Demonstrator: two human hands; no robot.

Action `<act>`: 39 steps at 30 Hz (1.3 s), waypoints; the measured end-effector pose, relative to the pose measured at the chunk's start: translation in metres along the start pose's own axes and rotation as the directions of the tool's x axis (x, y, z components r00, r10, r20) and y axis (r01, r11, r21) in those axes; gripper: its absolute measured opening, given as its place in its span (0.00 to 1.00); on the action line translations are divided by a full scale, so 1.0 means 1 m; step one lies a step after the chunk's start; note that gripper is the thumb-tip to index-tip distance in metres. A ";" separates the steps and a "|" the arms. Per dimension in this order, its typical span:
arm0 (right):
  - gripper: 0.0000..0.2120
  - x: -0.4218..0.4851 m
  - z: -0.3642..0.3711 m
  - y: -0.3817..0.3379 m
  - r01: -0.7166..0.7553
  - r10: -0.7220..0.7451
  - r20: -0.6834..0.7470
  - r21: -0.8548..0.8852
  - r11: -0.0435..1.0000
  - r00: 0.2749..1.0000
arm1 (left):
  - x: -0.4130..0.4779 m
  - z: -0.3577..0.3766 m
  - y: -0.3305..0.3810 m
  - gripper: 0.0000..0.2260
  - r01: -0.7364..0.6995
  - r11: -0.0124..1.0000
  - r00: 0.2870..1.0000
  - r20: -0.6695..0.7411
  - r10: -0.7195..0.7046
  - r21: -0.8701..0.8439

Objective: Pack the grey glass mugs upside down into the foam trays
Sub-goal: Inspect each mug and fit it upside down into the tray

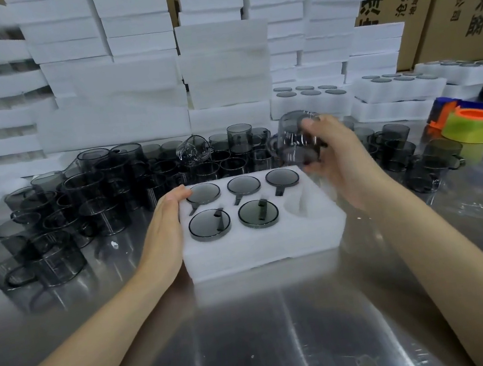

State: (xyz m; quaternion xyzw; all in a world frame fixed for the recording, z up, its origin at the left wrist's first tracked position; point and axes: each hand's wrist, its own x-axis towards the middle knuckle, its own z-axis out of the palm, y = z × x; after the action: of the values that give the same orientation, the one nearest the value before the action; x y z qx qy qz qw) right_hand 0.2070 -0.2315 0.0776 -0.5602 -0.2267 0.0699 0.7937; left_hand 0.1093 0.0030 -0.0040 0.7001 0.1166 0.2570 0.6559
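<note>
Right hand [340, 162] grips raised mug [297, 137]; left hand [162, 225] braces tray [262, 248]

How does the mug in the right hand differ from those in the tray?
The held mug is airborne in the right hand; the packed mugs sit upside down in the foam tray. The held mug shows its side wall; the packed mugs only bases and handles. Both are grey glass.
</note>
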 end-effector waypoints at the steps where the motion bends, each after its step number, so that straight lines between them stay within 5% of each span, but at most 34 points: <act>1: 0.15 0.000 -0.003 0.000 0.087 -0.097 -0.029 -0.236 0.968 0.995 | 0.000 0.000 -0.001 0.15 0.004 1.000 1.000 0.002 -0.004 -0.004; 4: 0.19 -0.001 -0.013 0.001 0.283 -0.409 0.047 -0.794 0.538 0.911 | 0.001 -0.001 -0.002 0.14 0.000 1.000 1.000 0.007 0.000 0.000; 9: 0.25 -0.005 -0.020 0.000 0.383 -0.374 0.264 -0.876 0.293 0.889 | 0.002 0.000 -0.001 0.14 0.027 1.000 1.000 0.003 -0.027 -0.005; 16: 0.31 -0.009 -0.022 -0.008 0.408 -0.207 0.351 -0.808 0.426 0.913 | 0.002 0.001 -0.001 0.12 0.054 0.999 0.999 -0.006 -0.054 0.008; 28: 0.32 -0.011 -0.020 -0.006 0.497 -0.179 0.463 -0.803 0.329 0.868 | 0.003 0.000 -0.001 0.12 0.058 0.998 0.998 -0.017 -0.058 0.013; 31: 0.31 -0.012 -0.025 -0.006 0.425 -0.093 0.426 -0.812 0.401 0.900 | 0.003 0.001 0.001 0.11 0.070 0.998 0.997 -0.020 -0.070 0.001; 36: 0.32 -0.010 -0.025 -0.010 0.319 0.146 0.392 -0.874 0.366 0.908 | 0.001 0.000 -0.001 0.13 0.004 0.999 1.000 -0.007 -0.004 0.038; 39: 0.32 -0.013 -0.025 -0.010 0.188 0.137 0.295 -0.839 0.511 0.946 | 0.000 0.000 -0.001 0.14 -0.012 0.999 1.000 -0.006 0.012 0.042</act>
State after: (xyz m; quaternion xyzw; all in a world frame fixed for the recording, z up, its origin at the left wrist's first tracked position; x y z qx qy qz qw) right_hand 0.2050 -0.2614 0.0762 -0.8556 -0.3670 0.0276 0.3641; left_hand 0.1091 0.0032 -0.0052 0.7137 0.1198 0.2606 0.6391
